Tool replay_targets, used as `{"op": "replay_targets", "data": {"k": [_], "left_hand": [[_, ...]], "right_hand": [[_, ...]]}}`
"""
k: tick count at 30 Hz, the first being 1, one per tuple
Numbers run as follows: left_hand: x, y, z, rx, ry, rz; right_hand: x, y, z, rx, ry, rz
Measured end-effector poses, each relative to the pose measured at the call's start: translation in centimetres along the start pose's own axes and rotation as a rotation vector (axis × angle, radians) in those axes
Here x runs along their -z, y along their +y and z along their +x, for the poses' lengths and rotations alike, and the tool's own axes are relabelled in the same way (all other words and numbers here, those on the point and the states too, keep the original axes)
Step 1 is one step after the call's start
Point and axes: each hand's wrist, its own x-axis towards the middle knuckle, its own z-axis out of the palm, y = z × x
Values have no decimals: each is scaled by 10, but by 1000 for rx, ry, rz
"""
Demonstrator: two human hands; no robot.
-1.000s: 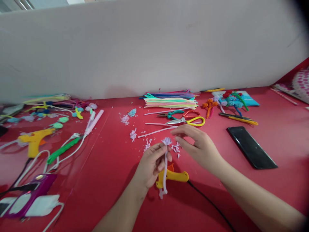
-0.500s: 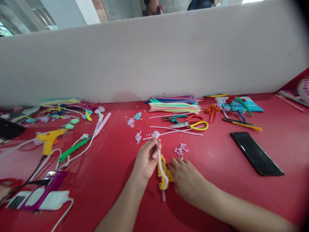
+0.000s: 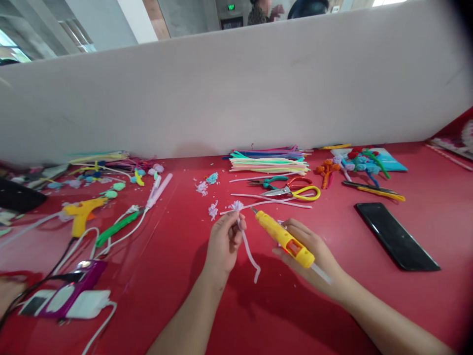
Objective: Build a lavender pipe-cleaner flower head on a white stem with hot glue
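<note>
Between the fingertips of my left hand (image 3: pixel 223 241) is a pale lilac pipe-cleaner flower (image 3: pixel 237 206); its bent stem (image 3: pixel 249 254) hangs down toward me. My right hand (image 3: pixel 314 246) is closed around a yellow glue gun (image 3: pixel 283 235), raised off the table. The gun's metal nozzle points up and left, near the flower but apart from it, and a clear glue stick (image 3: pixel 320 272) sticks out of its back end. Small lilac clippings lie behind the right hand, mostly hidden by it and the gun.
Pliers (image 3: pixel 269 182), scissors (image 3: pixel 291 191) and loose lilac pipe cleaners lie beyond my hands, before a pipe-cleaner bundle (image 3: pixel 268 162). A black phone (image 3: pixel 397 236) lies right. At left are another yellow glue gun (image 3: pixel 83 214), a purple power strip (image 3: pixel 74 288) with cables, and part of another person's hand (image 3: pixel 11 296).
My right hand has picked the glue gun up off the table and turned its nozzle toward the flower. The left hand stays nearly in place with the flower.
</note>
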Motion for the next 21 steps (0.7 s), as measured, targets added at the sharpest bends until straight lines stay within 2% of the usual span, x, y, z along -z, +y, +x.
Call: {"op": "replay_targets", "data": {"k": [5, 21], "left_hand": [[-8, -11, -7, 20, -12, 67], [-10, -14, -11, 47, -22, 85]], "right_hand": [[-11, 7, -7, 81, 59, -50], [-10, 4, -7, 27, 55, -135]]}}
